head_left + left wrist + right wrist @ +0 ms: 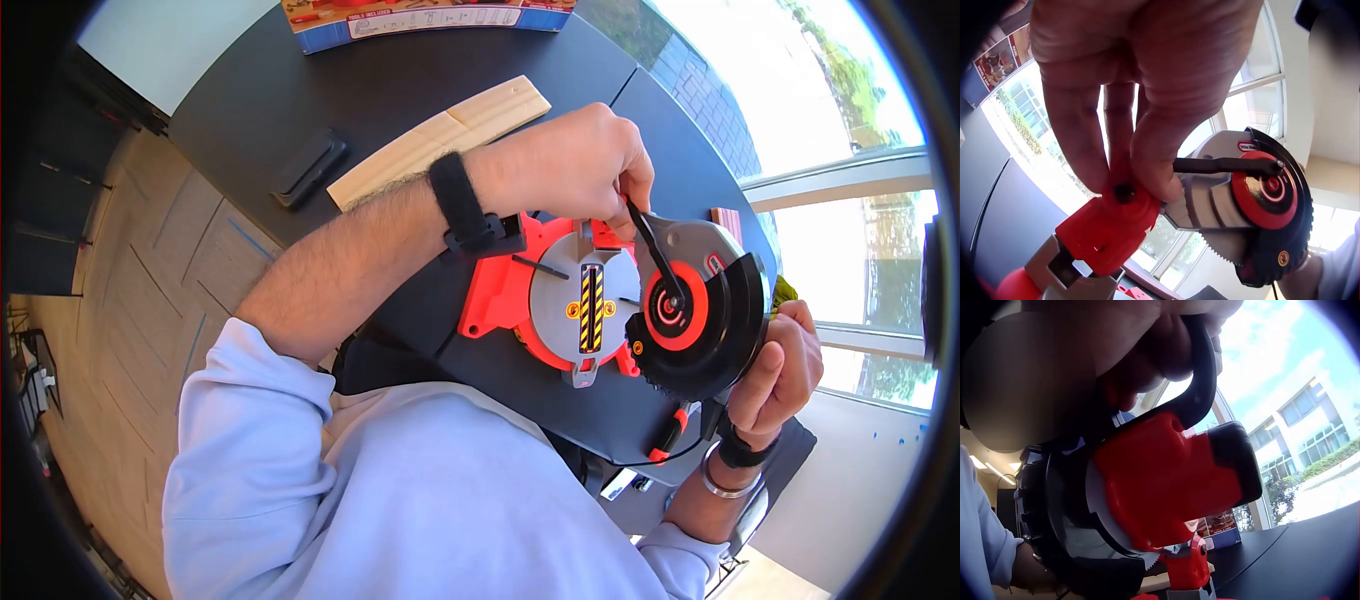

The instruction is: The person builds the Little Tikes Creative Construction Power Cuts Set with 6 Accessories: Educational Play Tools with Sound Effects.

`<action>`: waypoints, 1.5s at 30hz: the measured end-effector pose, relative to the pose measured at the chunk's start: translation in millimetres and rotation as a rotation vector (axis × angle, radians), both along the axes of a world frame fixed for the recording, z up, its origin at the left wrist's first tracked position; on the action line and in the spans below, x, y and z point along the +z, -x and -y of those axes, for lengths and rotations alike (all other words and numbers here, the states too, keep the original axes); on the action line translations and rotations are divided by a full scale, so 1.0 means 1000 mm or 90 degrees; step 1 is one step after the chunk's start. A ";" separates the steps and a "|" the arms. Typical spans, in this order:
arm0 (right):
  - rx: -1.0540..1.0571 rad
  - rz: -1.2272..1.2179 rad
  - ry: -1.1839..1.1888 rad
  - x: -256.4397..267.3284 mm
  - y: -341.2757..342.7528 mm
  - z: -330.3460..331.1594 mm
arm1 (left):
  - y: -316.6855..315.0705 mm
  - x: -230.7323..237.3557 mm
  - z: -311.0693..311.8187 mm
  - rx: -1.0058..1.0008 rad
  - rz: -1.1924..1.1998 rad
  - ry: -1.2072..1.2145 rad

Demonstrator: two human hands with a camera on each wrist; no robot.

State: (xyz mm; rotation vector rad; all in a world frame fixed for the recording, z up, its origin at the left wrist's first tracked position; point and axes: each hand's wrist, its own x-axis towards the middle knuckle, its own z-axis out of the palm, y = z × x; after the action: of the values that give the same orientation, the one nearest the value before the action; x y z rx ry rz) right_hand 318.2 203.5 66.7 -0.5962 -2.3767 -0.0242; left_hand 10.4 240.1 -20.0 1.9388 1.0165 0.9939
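A toy miter saw in grey, red and black has its round saw head (700, 300) raised over a grey turntable (550, 305) on a red base (483, 300). My left hand (575, 160) is at the back of the saw, thumb and fingertips pinching the red hinge bracket (1107, 234). Beside the thumb, a black link arm (1222, 165) runs to the centre of the blade guard. My right hand (775, 375) grips the black handle (1204, 381) of the saw head. A toothed grey blade (1225, 247) shows below the guard.
A wooden board (440, 140) lies behind my left forearm, near a black case (308, 168). At the table's back stands a printed box (430, 22). A red-and-black tool (672, 435) lies near the front edge of the dark table (240, 120), by a cable.
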 end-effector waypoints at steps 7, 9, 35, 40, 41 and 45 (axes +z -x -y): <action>-0.015 0.042 0.006 0.014 0.017 -0.011 | 0.002 0.004 -0.001 0.008 -0.093 0.042; -0.041 0.071 0.052 0.014 0.015 -0.012 | 0.000 0.001 -0.002 0.011 -0.107 0.030; -0.101 0.078 0.233 0.017 -0.010 -0.025 | -0.008 -0.004 -0.005 -0.111 -0.147 -0.058; -0.151 0.174 0.242 0.013 0.003 -0.015 | 0.004 0.020 -0.010 -0.258 -0.175 0.029; -0.161 0.148 0.230 0.010 0.002 -0.015 | 0.005 0.013 -0.009 -0.261 -0.171 0.029; -0.201 0.147 0.260 0.008 0.005 -0.015 | 0.005 0.005 -0.008 -0.235 -0.121 -0.108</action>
State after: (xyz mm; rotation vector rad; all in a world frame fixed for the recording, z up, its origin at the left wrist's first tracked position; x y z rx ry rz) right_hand 313.2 218.5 74.8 -1.2171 -2.4974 0.2717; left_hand 5.9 248.2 -15.2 2.2903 0.6516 0.7152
